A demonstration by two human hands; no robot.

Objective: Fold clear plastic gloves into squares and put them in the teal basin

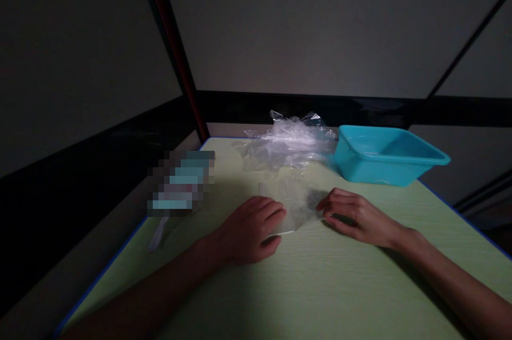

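Observation:
A clear plastic bag (294, 207) lies flat on the pale green table (320, 297), between my two hands. My left hand (254, 228) rests on the bag's left edge, its fingers bent and the thumb apart from them, holding nothing. At the bag's right edge, my right hand (352, 215) has its fingers curled with the fingertips on the plastic, closed on the bag's edge. Behind the bag is a crumpled heap of clear plastic bags (292, 140).
A turquoise plastic basin (384, 167) stands at the back right, beside the heap. On the left edge of the table lies a blurred-out item (184, 180) with a whitish strip (159, 233) in front of it. Grey panels with dark bands rise behind the table.

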